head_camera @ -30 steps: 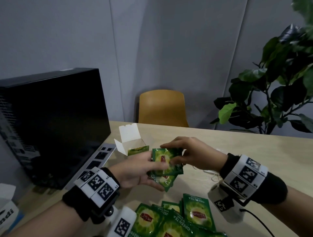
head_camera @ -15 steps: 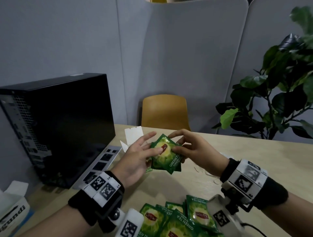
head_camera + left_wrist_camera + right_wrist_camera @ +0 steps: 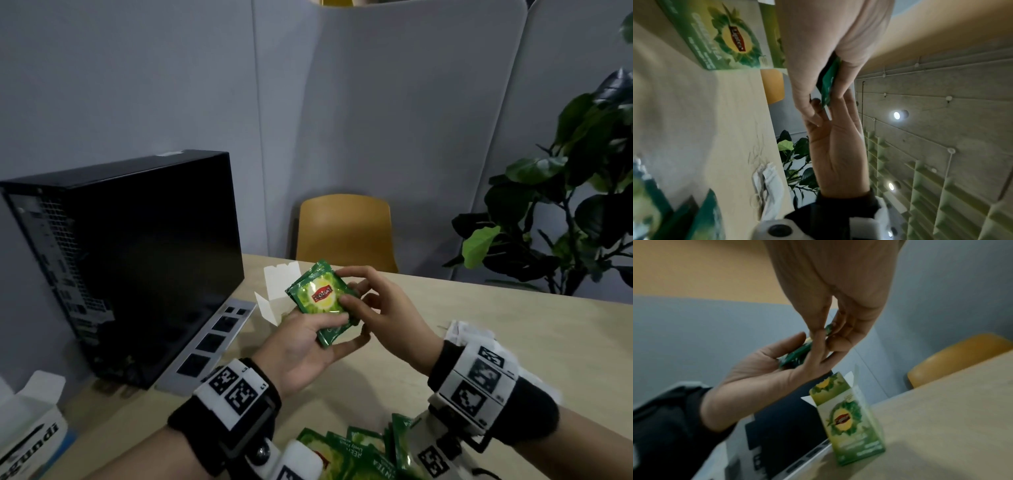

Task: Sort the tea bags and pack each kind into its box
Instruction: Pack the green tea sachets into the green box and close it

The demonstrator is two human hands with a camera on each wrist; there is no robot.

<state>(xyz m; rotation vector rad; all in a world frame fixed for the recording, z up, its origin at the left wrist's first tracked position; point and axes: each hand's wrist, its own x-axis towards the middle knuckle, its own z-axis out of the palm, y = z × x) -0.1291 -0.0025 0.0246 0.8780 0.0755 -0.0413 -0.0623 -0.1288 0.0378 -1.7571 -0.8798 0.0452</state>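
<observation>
I hold a small stack of green tea bags (image 3: 320,298) above the table, tilted up on one corner. My left hand (image 3: 344,329) cradles the stack from below, with the thumb across its lower face. My right hand (image 3: 342,286) pinches the stack's right edge between index finger and thumb. The left wrist view shows the bags (image 3: 828,84) edge-on between my fingers. Just behind my hands stands the open green tea box (image 3: 274,294) (image 3: 849,423), flaps up. More green tea bags (image 3: 359,452) lie in a heap near the front edge.
A black computer tower (image 3: 137,257) stands at the left with a silver panel (image 3: 212,342) leaning at its foot. A white carton (image 3: 27,438) sits at the near left. White tea bags (image 3: 469,332) lie right of my wrist. Behind the table are a chair (image 3: 344,233) and a plant (image 3: 565,205).
Both hands have lifted the stack and turned it more upright. My left thumb has come across its front, and my right fingers have shifted to its upper right edge.
</observation>
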